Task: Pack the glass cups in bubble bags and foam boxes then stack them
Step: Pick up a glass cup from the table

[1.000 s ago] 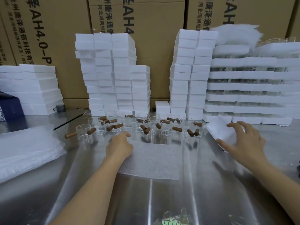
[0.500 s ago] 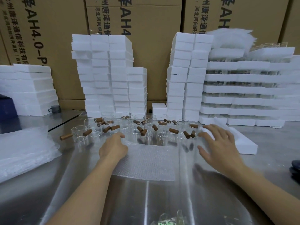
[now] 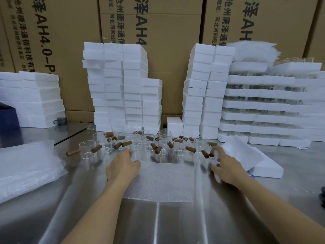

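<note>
Clear glass cups with brown wooden handles (image 3: 162, 144) crowd the steel counter (image 3: 175, 224) just beyond a flat bubble bag (image 3: 163, 182). Left hand (image 3: 123, 167) rests on the bag's corner, grip unclear; right hand (image 3: 227, 169) reaches spread and empty. Snagging a protruding handle could topple neighbouring cups.

The left forearm (image 3: 102, 208) and right forearm (image 3: 281, 212), both bare, reach from the near edge toward the far side. The left hand (image 3: 123, 169) lies palm down, knuckles raised, its fingers bent out of sight beyond them, thumb stretched right. The right hand (image 3: 228, 170) is also palm down, fingers spread and fairly straight, pointing far-left, slightly blurred.
</note>
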